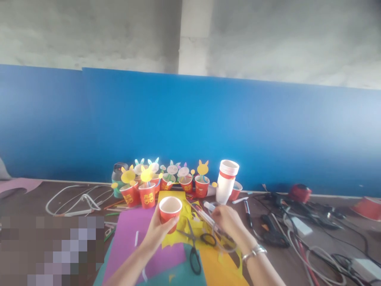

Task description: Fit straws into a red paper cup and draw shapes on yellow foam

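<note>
My left hand (163, 225) is wrapped round a red paper cup (170, 206) with a white inside, held upright above the coloured paper. To its right my right hand (228, 219) is bent with its fingers together, over white straws (205, 216) and beside a small white tube (209, 206). What those fingers hold, if anything, is hidden. Black-handled scissors (195, 260) lie spread on the paper between my hands. Around them are yellow paper scraps (175, 239), a purple sheet (127, 234), a teal sheet (178, 274) and an orange sheet (218, 264).
Behind my hands stand several red cups (147, 197) with paper animal heads (203, 168). A tall stack of white cups (224, 188) rises to their right. Tangled cables (321, 260) and a glue gun (272, 234) lie on the right. A blue partition (190, 127) closes the back.
</note>
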Demonstrator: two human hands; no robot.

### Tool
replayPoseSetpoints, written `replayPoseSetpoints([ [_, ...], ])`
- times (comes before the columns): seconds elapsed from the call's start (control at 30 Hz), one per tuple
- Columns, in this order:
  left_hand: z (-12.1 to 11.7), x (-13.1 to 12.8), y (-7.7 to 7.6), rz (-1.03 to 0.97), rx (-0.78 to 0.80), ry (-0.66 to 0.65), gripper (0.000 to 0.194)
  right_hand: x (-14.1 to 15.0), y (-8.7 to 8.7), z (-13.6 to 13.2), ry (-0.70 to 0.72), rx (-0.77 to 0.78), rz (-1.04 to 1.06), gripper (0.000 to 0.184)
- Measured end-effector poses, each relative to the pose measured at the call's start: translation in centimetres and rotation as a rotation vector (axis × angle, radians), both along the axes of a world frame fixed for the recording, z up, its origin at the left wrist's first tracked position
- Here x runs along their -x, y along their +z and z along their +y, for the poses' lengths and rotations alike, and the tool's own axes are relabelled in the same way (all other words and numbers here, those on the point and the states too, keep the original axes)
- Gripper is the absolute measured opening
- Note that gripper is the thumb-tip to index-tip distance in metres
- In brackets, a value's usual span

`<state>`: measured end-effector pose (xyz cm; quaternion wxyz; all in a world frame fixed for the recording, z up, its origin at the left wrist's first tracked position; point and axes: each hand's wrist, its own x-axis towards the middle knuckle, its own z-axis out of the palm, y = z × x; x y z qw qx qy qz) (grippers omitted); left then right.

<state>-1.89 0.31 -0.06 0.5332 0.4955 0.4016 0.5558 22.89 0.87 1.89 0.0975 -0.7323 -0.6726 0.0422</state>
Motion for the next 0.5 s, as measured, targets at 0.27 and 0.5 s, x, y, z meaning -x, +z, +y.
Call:
replayPoseSetpoints([
  [0.27,-0.1,0.1,-0.2,-0.01,-0.002,0.001,0.062,3.4,-2.2,0.0,0.024,-0.111,0.025,0.014],
  [0.5,0.9,0.5,-1.2,-0.103,0.045,0.073,0.07,3.8,0.2,-0.4,0.121,-0.354,0.481,0.016],
])
